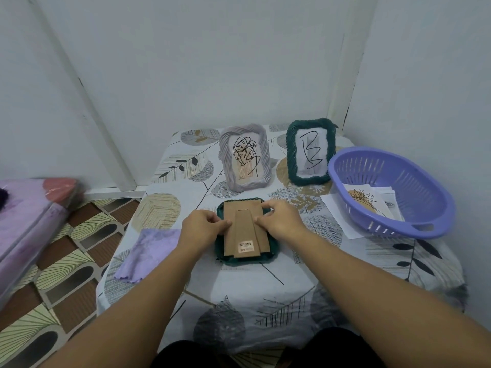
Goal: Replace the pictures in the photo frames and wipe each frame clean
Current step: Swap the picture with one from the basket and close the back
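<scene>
Head view, looking down at a tabletop [239, 282] covered in a leaf-patterned cloth. A dark green frame [221, 254] lies face down at the centre, close to the person, with its brown cardboard backing [245, 229] and folded stand facing up.

The left hand [203, 227] rests on the left side of the backing, and its grip pinches at the board's edge with curled fingertips. The right hand [279, 221] mirrors it on the right side, fingers curled and pinching at that edge. Whether they are working small tabs cannot be told.

The frame looks light, with a bumpy, rope-like rim that should give a sure hold. The backing looks thin and stiff but easy to crease, so it is best lifted by both side edges together. Any glass inside is hidden and would be fragile.

Farther away, a grey frame [244, 158] and a second green frame [309, 151] stand upright side by side, each showing a black scribble. A purple cloth [148, 254] lies just left of the face-down frame. On the right, a purple basket [425, 224] holds printed pictures [364, 201].
</scene>
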Available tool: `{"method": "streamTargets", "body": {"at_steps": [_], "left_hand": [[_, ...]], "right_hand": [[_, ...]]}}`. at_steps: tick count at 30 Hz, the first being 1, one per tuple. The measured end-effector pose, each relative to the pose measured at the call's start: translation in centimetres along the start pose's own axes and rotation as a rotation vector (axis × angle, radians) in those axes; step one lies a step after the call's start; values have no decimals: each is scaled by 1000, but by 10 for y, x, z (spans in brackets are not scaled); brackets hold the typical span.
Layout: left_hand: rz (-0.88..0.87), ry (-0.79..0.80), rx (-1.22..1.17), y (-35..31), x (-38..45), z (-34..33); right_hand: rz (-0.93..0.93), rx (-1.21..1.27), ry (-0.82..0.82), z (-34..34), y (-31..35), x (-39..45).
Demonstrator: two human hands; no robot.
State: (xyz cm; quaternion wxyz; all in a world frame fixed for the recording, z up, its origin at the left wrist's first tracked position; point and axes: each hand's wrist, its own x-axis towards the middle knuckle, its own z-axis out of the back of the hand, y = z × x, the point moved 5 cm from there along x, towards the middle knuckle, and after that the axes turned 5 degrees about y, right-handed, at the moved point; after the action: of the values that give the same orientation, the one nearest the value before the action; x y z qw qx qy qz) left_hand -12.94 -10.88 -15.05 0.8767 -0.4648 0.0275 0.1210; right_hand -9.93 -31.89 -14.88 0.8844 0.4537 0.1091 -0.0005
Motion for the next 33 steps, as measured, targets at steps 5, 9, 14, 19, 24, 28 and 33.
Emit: {"method": "streamTargets", "body": {"at_steps": [5,9,14,19,24,28,33], "left_hand": [[11,-9,37,0,2,0],[34,-8,49,2,1,-2],[49,-13,39,3,1,0],[49,-10,-23,5,3,0],[40,-10,-29,3,4,-2],[44,-26,57,1,2,-4],[26,-67,106,2,0,-2]], "right_hand": [[28,-44,14,-2,2,-1],[34,-82,14,-4,2,-1],[55,-130,-8,-6,3,0],[56,-139,-23,-4,2,-2],[53,-127,-57,1,2,-2],[47,-213,-59,-1,-1,-2],[53,-269,-77,-4,-7,0]]}}
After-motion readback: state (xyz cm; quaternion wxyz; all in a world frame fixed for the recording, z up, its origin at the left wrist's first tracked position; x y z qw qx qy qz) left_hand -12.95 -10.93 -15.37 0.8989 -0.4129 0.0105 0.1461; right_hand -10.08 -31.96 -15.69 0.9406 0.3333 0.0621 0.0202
